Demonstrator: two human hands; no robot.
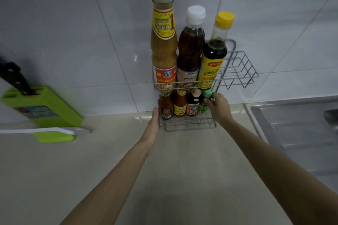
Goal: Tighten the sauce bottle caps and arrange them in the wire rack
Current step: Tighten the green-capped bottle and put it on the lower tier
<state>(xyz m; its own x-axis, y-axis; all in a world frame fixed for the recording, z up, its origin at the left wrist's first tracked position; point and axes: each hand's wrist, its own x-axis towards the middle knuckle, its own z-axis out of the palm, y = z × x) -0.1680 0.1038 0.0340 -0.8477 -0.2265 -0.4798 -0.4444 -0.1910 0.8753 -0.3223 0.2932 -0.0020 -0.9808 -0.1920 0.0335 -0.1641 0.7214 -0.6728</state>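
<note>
A two-tier grey wire rack (243, 68) stands against the tiled wall. Its upper tier holds three tall bottles: a tan sauce bottle (163, 42), a brown one with a white cap (190, 51) and a dark one with a yellow cap (213, 60). Several small bottles stand in the lower tier, among them a red sauce bottle (165, 105) and a green-capped bottle (205, 100) at the right end. My right hand (217, 107) grips the green-capped bottle near its cap. My left hand (153, 126) lies flat against the rack's lower left side, fingers straight.
A green knife block (45, 109) with a black-handled knife stands at the left, with a white board (45, 130) in front of it. A steel sink (296, 133) lies to the right. The beige counter (109, 170) stretches toward me.
</note>
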